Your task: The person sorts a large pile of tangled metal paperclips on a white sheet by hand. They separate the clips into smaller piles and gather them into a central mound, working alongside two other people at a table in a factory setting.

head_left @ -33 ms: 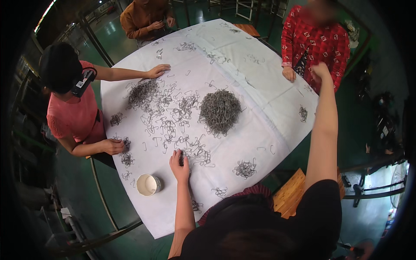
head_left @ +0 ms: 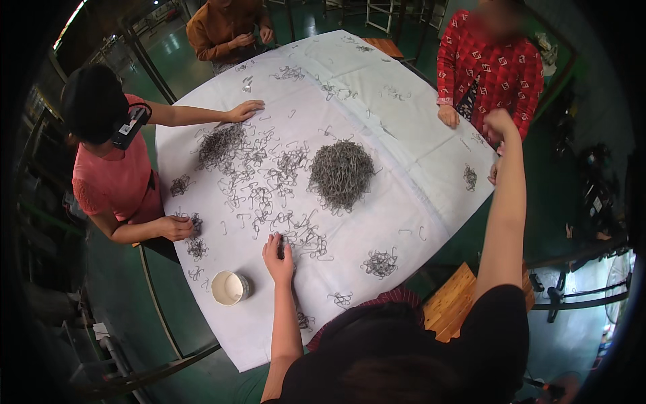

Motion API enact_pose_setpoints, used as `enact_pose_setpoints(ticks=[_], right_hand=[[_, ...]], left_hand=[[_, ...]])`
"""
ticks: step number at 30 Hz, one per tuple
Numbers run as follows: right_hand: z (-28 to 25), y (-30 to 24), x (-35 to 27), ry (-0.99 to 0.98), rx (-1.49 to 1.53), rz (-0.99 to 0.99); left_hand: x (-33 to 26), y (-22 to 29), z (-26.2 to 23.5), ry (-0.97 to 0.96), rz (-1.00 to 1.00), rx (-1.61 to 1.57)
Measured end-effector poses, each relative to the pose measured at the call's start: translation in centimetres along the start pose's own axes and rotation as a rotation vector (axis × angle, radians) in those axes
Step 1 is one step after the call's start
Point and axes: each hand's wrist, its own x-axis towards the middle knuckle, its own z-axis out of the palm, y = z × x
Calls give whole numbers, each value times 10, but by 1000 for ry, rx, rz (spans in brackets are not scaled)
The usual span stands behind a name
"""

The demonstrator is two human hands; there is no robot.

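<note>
My left hand [head_left: 277, 260] rests on the white cloth at the near edge of scattered wire hooks [head_left: 303, 237]. Its thumb and fingers curl round a small dark clump of hooks [head_left: 281, 250]. Stretched far out to the right, my right hand [head_left: 499, 125] is closed in the air by the table's edge, close to a person in red; its contents are hidden. A dense grey mound of hooks [head_left: 342, 176] stands mid-table. Left of my left forearm sits a white cup [head_left: 230, 288], with little visible inside.
A person in pink [head_left: 118, 168] works at the left, both hands among hooks. Another in orange [head_left: 229, 34] sits at the far side. The person in red [head_left: 498, 64] stands at the right edge. Small hook heaps [head_left: 381, 263] lie near me; a wooden stool [head_left: 452, 303] is beside me.
My right hand has come down slightly and stays closed. A hand of the person in red now shows beside my right forearm. My left hand has not visibly moved.
</note>
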Motion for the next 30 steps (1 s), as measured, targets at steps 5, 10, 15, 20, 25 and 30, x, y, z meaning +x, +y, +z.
enact_pose_setpoints(ticks=[5,10,15,20,25,30], right_hand=[[145,-7,-193,-1255,-38,-161],[254,13,-219,-1066,327,-288],[355,13,-227,-411,282,-562],[404,-26,-264,-238,97,-792],[433,-39,-266,-143,25,-997],[439,-79,-233,0,40,-1072]], left_hand=[[1,-7,-6,18,33,22],[5,-8,-6,-4,99,37],[7,-7,-8,26,119,31],[9,5,-8,29,89,109],[9,8,-8,15,110,174],[9,6,-4,0,136,290]])
